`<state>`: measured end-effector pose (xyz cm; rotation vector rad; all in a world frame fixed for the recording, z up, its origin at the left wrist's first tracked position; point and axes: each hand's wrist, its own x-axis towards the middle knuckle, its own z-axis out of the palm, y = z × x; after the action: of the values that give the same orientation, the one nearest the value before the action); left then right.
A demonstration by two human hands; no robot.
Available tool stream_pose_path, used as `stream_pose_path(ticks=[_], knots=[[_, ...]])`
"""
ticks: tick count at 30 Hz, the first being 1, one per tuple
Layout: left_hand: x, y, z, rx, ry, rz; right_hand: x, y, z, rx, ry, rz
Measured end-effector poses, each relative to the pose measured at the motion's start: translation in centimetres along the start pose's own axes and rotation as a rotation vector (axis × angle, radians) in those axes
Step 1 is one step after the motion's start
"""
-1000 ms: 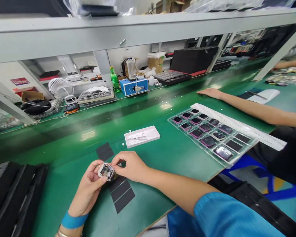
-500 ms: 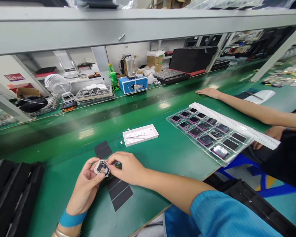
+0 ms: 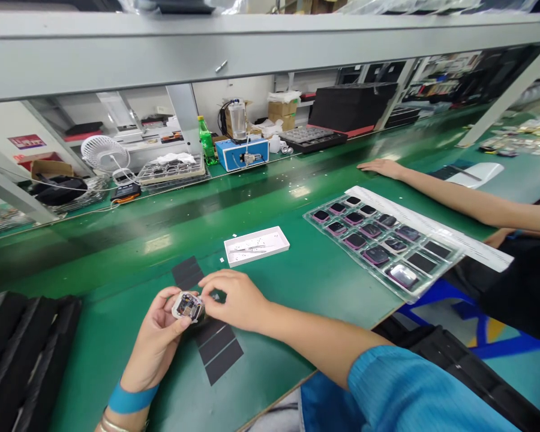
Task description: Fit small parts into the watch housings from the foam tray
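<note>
My left hand (image 3: 159,324) is closed round an open smartwatch body (image 3: 188,307), thumb on its near edge, with circuit parts showing inside a pale frame. At the right edge of the watch, my right hand (image 3: 236,298) is in a pinch, thumb and forefinger close together. What is between those fingertips, if anything, is too small to make out. Under the hands lies a strip of dark rectangular sheets (image 3: 224,362), partly hidden. Beyond them stands a shallow white tray (image 3: 276,243) holding tweezers (image 3: 251,249) and tiny parts.
A clear blister tray (image 3: 306,217) of watch screens or bodies lies to the right, beside a co-worker's arm (image 3: 468,198). Black foam trays (image 3: 18,360) are stacked at left. A blue device (image 3: 242,155), a green bottle (image 3: 206,141) and a white fan (image 3: 104,153) stand along the back.
My right hand has shifted slightly right and up, and its fingertips have drawn back from the watch's interior to its edge. The left hand holds the watch almost still.
</note>
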<state>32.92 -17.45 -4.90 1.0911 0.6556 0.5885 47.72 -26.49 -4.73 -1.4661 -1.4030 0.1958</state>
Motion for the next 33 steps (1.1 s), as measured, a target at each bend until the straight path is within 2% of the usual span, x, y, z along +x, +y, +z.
stream_pose_path(ticks=[3, 6, 9, 10, 12, 16, 18, 20, 22, 24, 28, 33], knots=[[-0.1, 0.1, -0.1, -0.030, -0.025, -0.024, 1.3, 1.3, -2.7, -0.163, 0.035, 0.088], [-0.2, 0.2, -0.2, -0.055, -0.050, -0.037, 2.6, 3.1, -5.6, -0.422, 0.048, 0.261], [-0.3, 0.2, -0.3, -0.069, -0.067, -0.043, 3.1, 4.0, -6.6, -0.464, 0.117, 0.307], [-0.3, 0.2, -0.3, -0.071, -0.071, -0.043, 3.1, 3.9, -6.3, -0.387, 0.118, 0.294], [-0.3, 0.2, -0.4, -0.079, -0.081, -0.041, 2.7, 3.4, -5.0, -0.104, 0.028, 0.283], [-0.2, 0.1, -0.6, -0.100, -0.099, -0.031, 1.2, 2.2, -1.2, 0.613, -0.385, 0.440], [-0.2, 0.1, -0.7, -0.099, -0.111, -0.029, 0.4, 1.9, 0.0, 0.791, -0.560, 0.510], [-0.2, 0.1, -0.8, -0.095, -0.124, -0.025, 0.0, 1.9, 0.5, 0.850, -0.672, 0.582], [-0.3, 0.2, -0.9, -0.096, -0.127, -0.017, 0.0, 2.0, 0.1, 0.865, -0.717, 0.670], [-0.3, 0.2, -0.9, -0.102, -0.127, -0.018, 0.4, 2.0, -0.9, 0.844, -0.693, 0.701], [-0.3, 0.4, -0.9, -0.093, -0.148, -0.042, 1.5, 1.7, -3.1, 0.814, -0.716, 0.614], [-0.5, 0.5, -0.9, -0.072, -0.170, -0.125, 1.6, 1.1, -4.0, 1.026, -0.737, 0.527]])
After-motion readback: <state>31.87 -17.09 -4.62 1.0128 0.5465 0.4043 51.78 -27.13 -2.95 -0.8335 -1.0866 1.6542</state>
